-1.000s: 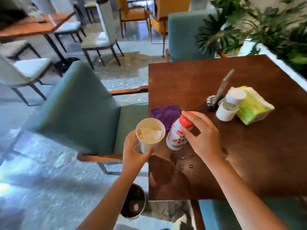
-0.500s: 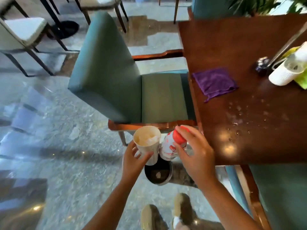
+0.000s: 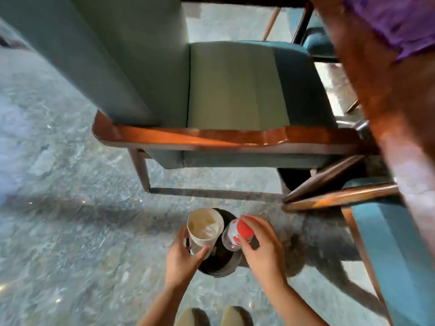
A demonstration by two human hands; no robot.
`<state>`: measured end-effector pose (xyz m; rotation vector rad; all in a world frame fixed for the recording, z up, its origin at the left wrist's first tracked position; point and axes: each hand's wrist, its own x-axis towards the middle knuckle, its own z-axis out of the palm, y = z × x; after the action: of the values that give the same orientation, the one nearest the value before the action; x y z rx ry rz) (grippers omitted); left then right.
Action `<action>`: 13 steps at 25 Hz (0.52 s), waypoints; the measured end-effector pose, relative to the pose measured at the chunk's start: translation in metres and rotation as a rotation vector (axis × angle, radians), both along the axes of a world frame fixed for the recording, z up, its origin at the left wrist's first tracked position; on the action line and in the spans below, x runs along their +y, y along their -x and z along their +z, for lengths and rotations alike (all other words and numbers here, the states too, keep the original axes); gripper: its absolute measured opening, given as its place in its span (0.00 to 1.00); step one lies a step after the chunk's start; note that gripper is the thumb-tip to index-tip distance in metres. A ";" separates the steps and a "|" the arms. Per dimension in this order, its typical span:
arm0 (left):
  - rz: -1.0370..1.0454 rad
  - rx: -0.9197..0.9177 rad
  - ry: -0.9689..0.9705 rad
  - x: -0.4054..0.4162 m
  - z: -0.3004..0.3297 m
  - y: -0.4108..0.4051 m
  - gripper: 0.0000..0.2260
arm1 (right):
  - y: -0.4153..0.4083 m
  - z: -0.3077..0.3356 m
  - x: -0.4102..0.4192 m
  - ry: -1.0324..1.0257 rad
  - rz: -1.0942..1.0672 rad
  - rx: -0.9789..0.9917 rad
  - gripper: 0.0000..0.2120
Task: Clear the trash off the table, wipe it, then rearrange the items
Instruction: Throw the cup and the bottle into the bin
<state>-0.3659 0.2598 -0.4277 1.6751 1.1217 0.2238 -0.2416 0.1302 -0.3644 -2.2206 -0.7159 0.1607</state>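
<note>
My left hand [image 3: 182,257] grips a paper cup [image 3: 204,229] stuffed with crumpled tissue. My right hand [image 3: 263,249] holds a small plastic bottle [image 3: 231,237] with a red cap and a red and white label. Both are held low, directly over a dark round bin [image 3: 220,264] on the floor, most of which they hide. The brown table [image 3: 376,78] edge runs down the right side, blurred, with a purple cloth [image 3: 395,22] lying on it at the top right.
A teal armchair [image 3: 235,85] with wooden arms stands just beyond the bin. A second teal chair [image 3: 388,236] sits at the right under the table edge. My shoes [image 3: 214,316] show at the bottom on the speckled stone floor.
Both hands have carried the cup and the bottle off the table and down to just above the bin. The view has tilted down toward the floor.
</note>
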 end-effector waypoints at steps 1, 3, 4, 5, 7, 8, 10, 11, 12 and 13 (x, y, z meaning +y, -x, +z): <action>0.001 0.007 0.009 -0.001 -0.023 0.001 0.29 | 0.001 -0.026 0.002 0.000 -0.004 0.024 0.16; 0.002 0.038 0.005 -0.002 -0.062 0.000 0.28 | 0.005 -0.073 0.004 0.014 -0.004 0.060 0.17; -0.002 0.053 0.000 -0.002 -0.078 -0.002 0.27 | 0.006 -0.095 0.005 0.034 0.000 0.068 0.17; -0.019 0.070 -0.004 -0.001 -0.093 -0.004 0.28 | 0.005 -0.114 0.004 0.059 0.005 0.077 0.18; -0.078 0.103 -0.012 -0.003 -0.116 -0.010 0.30 | 0.004 -0.147 0.002 0.107 0.013 0.083 0.18; -0.106 0.118 -0.017 -0.005 -0.126 -0.012 0.31 | 0.004 -0.161 0.000 0.123 0.019 0.079 0.18; -0.130 0.136 -0.002 -0.011 -0.138 -0.019 0.33 | 0.006 -0.180 -0.005 0.164 0.003 0.079 0.17; -0.125 0.151 0.019 -0.014 -0.142 -0.022 0.34 | 0.006 -0.186 -0.007 0.194 -0.017 0.093 0.16; -0.119 0.179 0.030 -0.015 -0.143 -0.025 0.36 | 0.006 -0.189 -0.009 0.231 -0.046 0.114 0.15; -0.124 0.214 0.027 -0.017 -0.143 -0.027 0.36 | 0.005 -0.190 -0.009 0.273 -0.072 0.136 0.14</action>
<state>-0.3388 0.2429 -0.5702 1.7677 1.1670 -0.0512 -0.2464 0.1208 -0.5540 -2.4624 -0.5660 0.3905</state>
